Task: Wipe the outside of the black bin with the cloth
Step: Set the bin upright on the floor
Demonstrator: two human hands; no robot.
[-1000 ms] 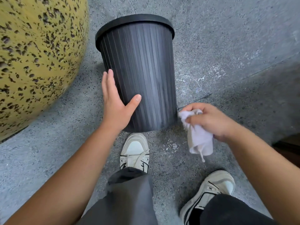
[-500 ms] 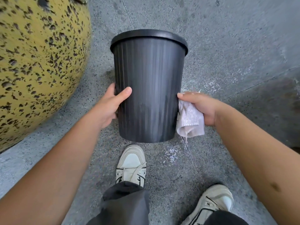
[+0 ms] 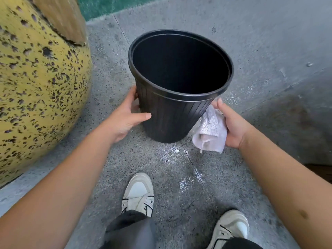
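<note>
The black ribbed plastic bin (image 3: pixel 172 115) is seen mouth-up on the speckled grey concrete floor (image 3: pixel 179 177), beside a yellow pitted boulder (image 3: pixel 39 83). Its left wall is grasped by the left hand (image 3: pixel 124 119), thumb laid across the front. A white terry cloth (image 3: pixel 211 132) is gripped in the right hand (image 3: pixel 233 126) and held against the bin's right wall. Two white sneakers (image 3: pixel 138 193) are noted below.

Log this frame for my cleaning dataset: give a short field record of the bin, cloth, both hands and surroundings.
bin: black bin, upright, open mouth toward camera, nothing visible inside
cloth: white cloth, against the bin's right side
left hand: holds the bin's left side, thumb on the front ribs
right hand: holds the cloth to the bin
floor: grey speckled stone, white marks
nearby: yellow speckled boulder to the left; two white shoes
</note>
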